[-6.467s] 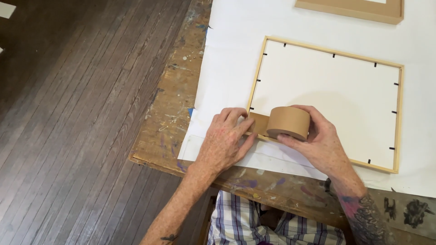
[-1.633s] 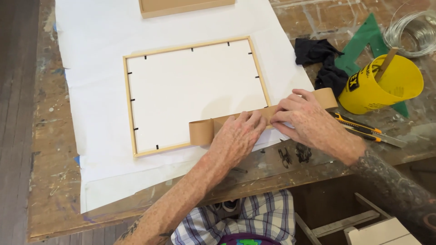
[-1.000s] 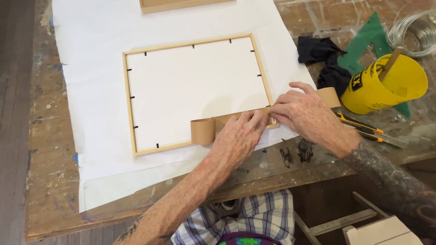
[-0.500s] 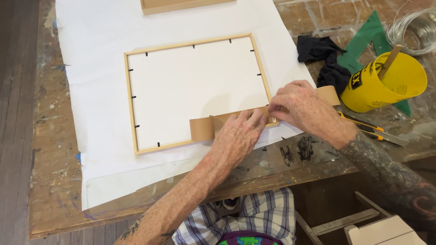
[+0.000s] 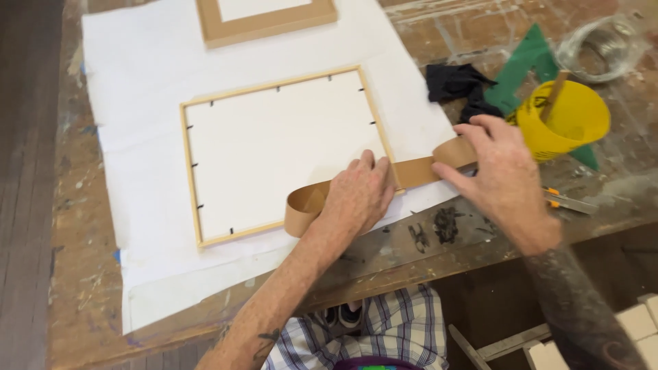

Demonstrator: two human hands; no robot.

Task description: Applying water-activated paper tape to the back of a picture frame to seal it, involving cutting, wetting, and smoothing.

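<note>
Hands work brown paper tape on a wooden picture frame (image 5: 192,178), seen from above. Frame lies face-down, white backing up, on a white paper sheet (image 5: 123,103) spread over a paint-stained wooden tabletop (image 5: 75,274).

Left hand (image 5: 358,195) lies flat, fingers together, palm down on the tape strip (image 5: 415,171) at the frame's near right corner, pressing it onto the frame edge. Strip's left end curls up in a loose loop (image 5: 305,205) just left of that hand, over the frame's near rail.

Right hand (image 5: 497,178) sits to the right, off the sheet, fingers spread & curved, w/ fingertips on the strip's right end, where the tape bends upward. Strip runs taut btwn the two hands.

Right of that hand: yellow cup (image 5: 569,123) w/ a wooden stick in it, green plastic triangle (image 5: 528,65) under it, black cloth (image 5: 456,85) at the sheet's right edge, coil of wire (image 5: 603,44) far right. Utility knife (image 5: 569,202) lies near the right wrist. Second wooden frame (image 5: 267,24) at far edge of sheet.
</note>
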